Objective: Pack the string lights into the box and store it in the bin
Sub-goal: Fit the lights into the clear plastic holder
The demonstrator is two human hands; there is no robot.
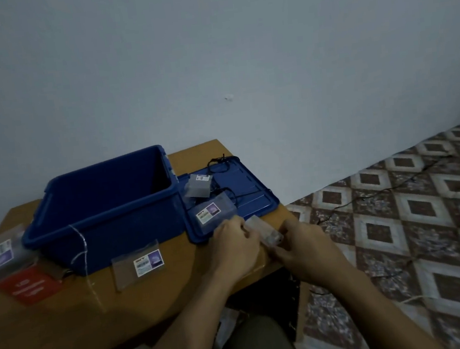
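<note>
The wooden surface (pixel 68 322) carries everything but the cord. The open blue bin (pixel 107 237) stands at its back left, and the bin's lid (pixel 254 197) lies flat just to the right. The step in hand looks like the packing itself, so the bin can wait. The work will go best if the cord is gathered into small loops close to the hands, not dragged across the tiled floor (pixel 427 209). Two labelled clear boxes (pixel 213 213) rest on the lid, and a flattened one (pixel 139 266) lies in front of the bin. The left hand (pixel 235 245) and right hand (pixel 303 247) meet at the surface's near right corner. Each grip is narrow, pinching one end of a small clear case (pixel 267 231). The dim, blurred view does not show whether that case is a box or the lights' own pack. The string lights (pixel 368 193) show as a thin dark cord trailing over the floor to the right, slack and kinked. It is likely to snag or tangle unless wound in evenly.
</note>
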